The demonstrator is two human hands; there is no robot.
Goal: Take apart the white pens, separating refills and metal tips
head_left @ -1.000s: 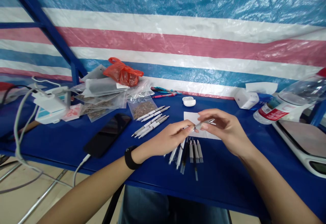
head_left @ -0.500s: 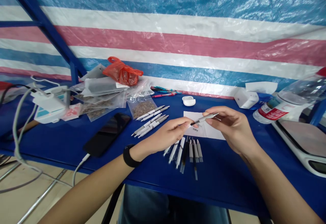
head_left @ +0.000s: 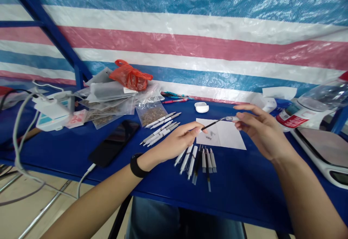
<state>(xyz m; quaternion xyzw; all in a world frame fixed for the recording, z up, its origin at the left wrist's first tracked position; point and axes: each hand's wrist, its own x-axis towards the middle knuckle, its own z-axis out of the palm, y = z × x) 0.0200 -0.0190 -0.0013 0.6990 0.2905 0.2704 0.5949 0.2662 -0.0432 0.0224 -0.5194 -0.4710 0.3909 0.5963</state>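
My left hand (head_left: 186, 137) is closed, pinching a dark pen refill (head_left: 211, 124) that slants up to the right above the paper. Its far half looks clear. At that far end, my right hand (head_left: 257, 128) grips a small pale pen part (head_left: 231, 118) between thumb and fingers; its exact shape is blurred. Below the hands lie white pen barrels (head_left: 192, 163), dark refills (head_left: 208, 175) and grey pen grip sections (head_left: 210, 161) in a row. Tiny springs (head_left: 208, 137) rest on the white paper (head_left: 231, 134).
Several white pens (head_left: 160, 134) lie left of my hands, beside a black phone (head_left: 114, 143) and bags of brown bits (head_left: 152, 115). A white earbud case (head_left: 201, 107) sits behind the paper. To the right are a bottle (head_left: 295, 117) and a scale (head_left: 323, 148).
My right hand has moved right, away from the left, taking the pale part along the refill and exposing more of it. The left hand has barely moved.
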